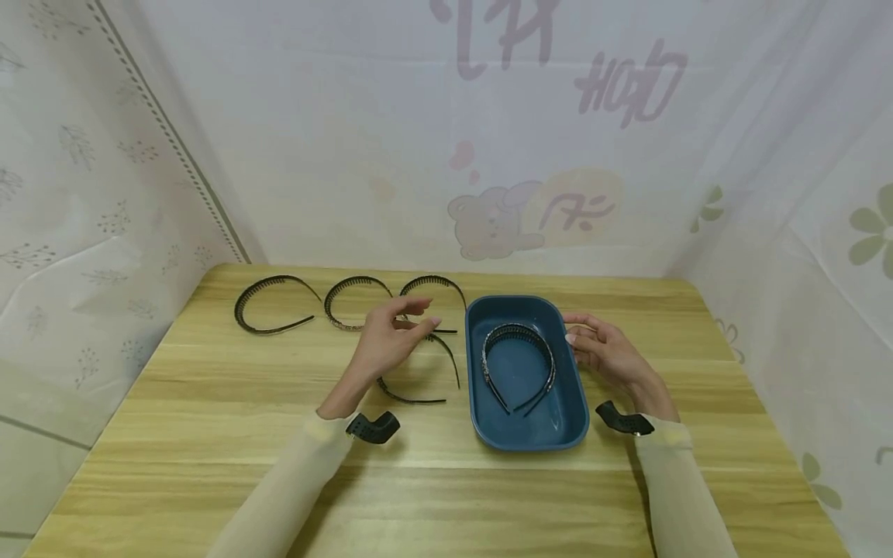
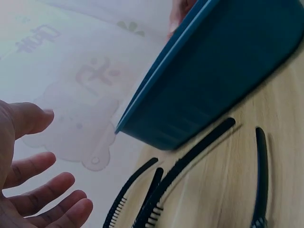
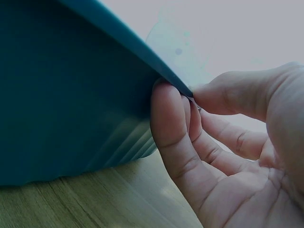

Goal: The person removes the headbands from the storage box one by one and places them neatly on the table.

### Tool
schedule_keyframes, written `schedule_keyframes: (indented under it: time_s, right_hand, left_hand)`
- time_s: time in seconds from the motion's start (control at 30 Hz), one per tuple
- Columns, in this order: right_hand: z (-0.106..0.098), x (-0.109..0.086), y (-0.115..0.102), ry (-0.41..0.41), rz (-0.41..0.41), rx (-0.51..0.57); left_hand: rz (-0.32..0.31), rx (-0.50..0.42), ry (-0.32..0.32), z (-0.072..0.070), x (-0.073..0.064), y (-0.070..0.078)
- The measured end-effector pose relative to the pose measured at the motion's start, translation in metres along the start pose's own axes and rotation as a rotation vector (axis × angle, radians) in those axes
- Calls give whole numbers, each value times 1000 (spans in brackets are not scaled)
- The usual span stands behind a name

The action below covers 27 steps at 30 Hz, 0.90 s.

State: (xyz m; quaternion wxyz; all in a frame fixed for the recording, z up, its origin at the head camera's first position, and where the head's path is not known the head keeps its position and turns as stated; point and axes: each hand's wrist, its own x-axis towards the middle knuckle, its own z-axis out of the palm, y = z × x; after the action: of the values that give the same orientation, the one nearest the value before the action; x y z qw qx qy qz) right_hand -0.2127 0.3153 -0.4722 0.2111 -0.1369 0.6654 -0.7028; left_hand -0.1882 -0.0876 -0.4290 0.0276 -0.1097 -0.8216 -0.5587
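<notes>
A blue plastic tray (image 1: 528, 442) stands on the table, right of centre in the head view. Inside it lie black toothed headbands (image 1: 486, 364) with a speckled outer face; they overlap, so I cannot tell how many. My right hand (image 1: 614, 353) pinches the tray's right rim, thumb above and curled fingers beneath, as the right wrist view shows. Left of the tray, my left hand (image 1: 387, 337) hovers over the loose headbands with its fingers apart and nothing in them. Partly behind that hand are a back headband (image 1: 449, 288) and a front headband (image 1: 412, 401).
Two more headbands lie to the left on the wooden table (image 1: 244, 418), a far-left headband (image 1: 240, 310) and a middle headband (image 1: 331, 302). A printed cloth (image 1: 349, 155) hangs behind the table's back edge. Each wrist wears a black strap-like device (image 1: 374, 428).
</notes>
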Motion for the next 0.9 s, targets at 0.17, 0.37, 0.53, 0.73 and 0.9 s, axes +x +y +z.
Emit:
schedule_keyframes:
  time_s: [0.17,0.37,0.53,0.73,0.9]
  right_hand:
    - [1,-1,-1,9,1,0]
    - [3,-2,-2,21,8,-11]
    - [2,-1,0,7,-2,-1]
    - [3,-1,-1,10,6,1]
    - [2,-1,-2,12,8,11]
  left_hand:
    - [30,-30,-24,7,6,5]
    - [56,-59,-73,13,8,9]
    - [87,-65,-109,18,12,13]
    - [116,-75,-161,27,18,20]
    - [135,-69,-214,36,23,28]
